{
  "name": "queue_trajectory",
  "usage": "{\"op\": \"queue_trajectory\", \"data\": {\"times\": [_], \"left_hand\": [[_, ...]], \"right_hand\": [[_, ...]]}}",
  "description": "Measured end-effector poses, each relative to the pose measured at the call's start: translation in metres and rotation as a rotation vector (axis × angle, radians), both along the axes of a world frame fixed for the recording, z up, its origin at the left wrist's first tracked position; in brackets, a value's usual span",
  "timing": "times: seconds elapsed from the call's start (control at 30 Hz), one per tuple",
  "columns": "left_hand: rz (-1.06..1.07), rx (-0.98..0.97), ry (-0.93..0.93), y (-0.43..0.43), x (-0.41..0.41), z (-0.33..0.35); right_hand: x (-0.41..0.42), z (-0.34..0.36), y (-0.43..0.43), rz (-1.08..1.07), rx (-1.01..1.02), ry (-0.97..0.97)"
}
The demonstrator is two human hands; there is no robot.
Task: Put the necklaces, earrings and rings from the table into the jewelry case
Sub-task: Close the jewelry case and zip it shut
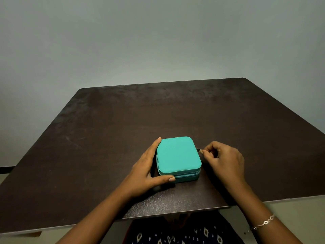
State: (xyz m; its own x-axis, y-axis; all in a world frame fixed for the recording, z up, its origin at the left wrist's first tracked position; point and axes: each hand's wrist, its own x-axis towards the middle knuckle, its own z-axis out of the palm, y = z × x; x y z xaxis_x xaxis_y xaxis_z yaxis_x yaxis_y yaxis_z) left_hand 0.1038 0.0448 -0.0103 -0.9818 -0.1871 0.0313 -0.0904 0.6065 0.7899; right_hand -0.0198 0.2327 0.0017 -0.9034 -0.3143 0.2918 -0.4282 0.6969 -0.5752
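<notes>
A square teal jewelry case (pixel 178 155) lies with its lid down on the dark table (pixel 105 138), near the front edge. My left hand (pixel 147 169) cups its left side, fingers along the far-left corner and thumb on the front edge. My right hand (pixel 225 161) is at the case's right side, thumb and forefinger pinched on the small metal zipper pull (pixel 199 150). No necklaces, earrings or rings show on the table.
A grey wall (pixel 158 41) rises behind the table's far edge. A bracelet (pixel 263 223) circles my right wrist. My lap in dark patterned cloth (pixel 184 233) shows below the table's front edge.
</notes>
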Motion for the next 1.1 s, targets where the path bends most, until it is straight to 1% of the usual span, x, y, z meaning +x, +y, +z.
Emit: {"op": "queue_trajectory", "data": {"times": [0.2, 0.47, 0.57, 0.67, 0.77, 0.87, 0.93, 1.0, 1.03, 1.1], "left_hand": [[-0.008, -0.002, 0.004, -0.001, -0.001, -0.001], [-0.015, -0.008, 0.001, 0.0, 0.0, 0.0], [-0.022, -0.013, -0.001, 0.0, 0.0, 0.0], [-0.023, -0.017, -0.001, -0.001, 0.0, -0.001], [-0.007, 0.006, 0.016, -0.001, 0.0, 0.001], [0.019, 0.091, 0.032, 0.002, 0.005, 0.0], [0.092, 0.188, 0.077, 0.01, 0.009, -0.001], [0.277, 0.312, 0.169, 0.023, 0.013, -0.001], [0.385, 0.391, 0.206, 0.031, 0.014, 0.001], [0.495, 0.539, 0.221, 0.043, 0.015, 0.003]], "right_hand": [[-0.02, 0.007, -0.011, 0.052, 0.086, 0.023], [-0.042, 0.012, -0.02, 0.24, 0.183, 0.07], [-0.045, 0.012, -0.027, 0.31, 0.169, 0.075], [-0.049, 0.014, -0.033, 0.38, 0.177, 0.053], [-0.051, 0.015, -0.032, 0.391, 0.154, -0.043], [-0.042, 0.009, -0.023, 0.317, -0.04, -0.214], [-0.025, 0.003, -0.016, 0.22, -0.294, -0.361], [0.001, 0.001, -0.01, 0.166, -0.625, -0.54], [0.013, 0.002, -0.007, 0.156, -0.74, -0.622], [0.036, 0.003, -0.003, 0.177, -0.845, -0.754]]}}
